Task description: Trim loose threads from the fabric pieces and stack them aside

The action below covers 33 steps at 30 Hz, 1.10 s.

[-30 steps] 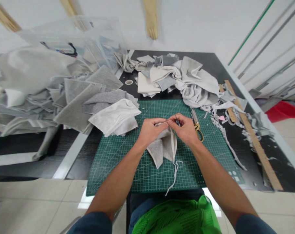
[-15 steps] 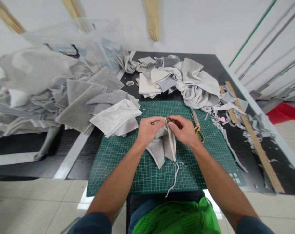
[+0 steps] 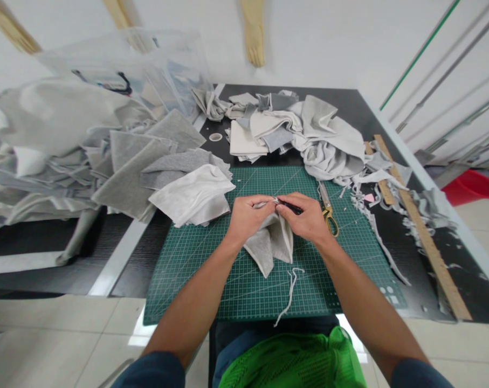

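Black surface (image 3: 107, 237) under a pale wall (image 3: 309, 43), a green cutting mat (image 3: 244, 296) laid across it, and all the action is right in the middle of that mat. Here's the grey cloth (image 3: 262, 250), bunched at its top edge, its lower corners hanging down toward the grid. Left hand (image 3: 248, 215) has that edge pinched tight between thumb and fingers; right hand (image 3: 307, 215) is closed around a dark tool (image 3: 291, 207), its tip brought up against the same edge. Looks like small snips, though the fingers cover too much to be sure. And that's the danger spot! Left thumb and tool tip practically meet, so one slip of the grip could nick skin, or bite into the cloth itself if the fold bunches beneath. Just below, a loose white strand (image 3: 290, 291) trails on the mat, liable to cling to the fabric. Out right, the gold-handled scissors (image 3: 327, 207) lie just beside the right wrist; a careless elbow-out swing could knock them. Near left, a white cloth stack (image 3: 193, 188) overlaps the mat, easily dragged by a sleeve. Farther right, trimmed scraps (image 3: 376, 231) crowd a wooden ruler (image 3: 424, 231), ready to tangle with anything set down there.
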### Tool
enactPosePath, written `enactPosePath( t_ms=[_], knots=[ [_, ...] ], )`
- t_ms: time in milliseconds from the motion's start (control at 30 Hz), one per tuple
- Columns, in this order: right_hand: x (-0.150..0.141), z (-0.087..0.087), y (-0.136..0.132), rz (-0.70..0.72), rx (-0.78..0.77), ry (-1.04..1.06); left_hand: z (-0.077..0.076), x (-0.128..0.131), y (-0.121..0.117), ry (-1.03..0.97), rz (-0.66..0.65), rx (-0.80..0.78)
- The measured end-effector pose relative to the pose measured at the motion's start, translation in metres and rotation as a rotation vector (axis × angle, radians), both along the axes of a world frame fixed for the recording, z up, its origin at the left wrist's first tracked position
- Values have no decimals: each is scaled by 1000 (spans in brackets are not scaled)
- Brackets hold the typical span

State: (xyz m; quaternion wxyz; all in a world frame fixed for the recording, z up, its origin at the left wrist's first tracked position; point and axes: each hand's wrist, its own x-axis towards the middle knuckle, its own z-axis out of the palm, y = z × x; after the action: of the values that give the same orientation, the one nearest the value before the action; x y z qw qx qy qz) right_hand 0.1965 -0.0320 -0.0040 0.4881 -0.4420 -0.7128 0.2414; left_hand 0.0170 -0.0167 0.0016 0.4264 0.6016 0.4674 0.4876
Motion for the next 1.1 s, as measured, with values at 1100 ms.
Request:
enactPosePath(
  t_ms=[1100],
  knots=[
    [-2, -3, 1, 19, -88, 99, -4, -2, -1, 58, 12, -5]
  ],
)
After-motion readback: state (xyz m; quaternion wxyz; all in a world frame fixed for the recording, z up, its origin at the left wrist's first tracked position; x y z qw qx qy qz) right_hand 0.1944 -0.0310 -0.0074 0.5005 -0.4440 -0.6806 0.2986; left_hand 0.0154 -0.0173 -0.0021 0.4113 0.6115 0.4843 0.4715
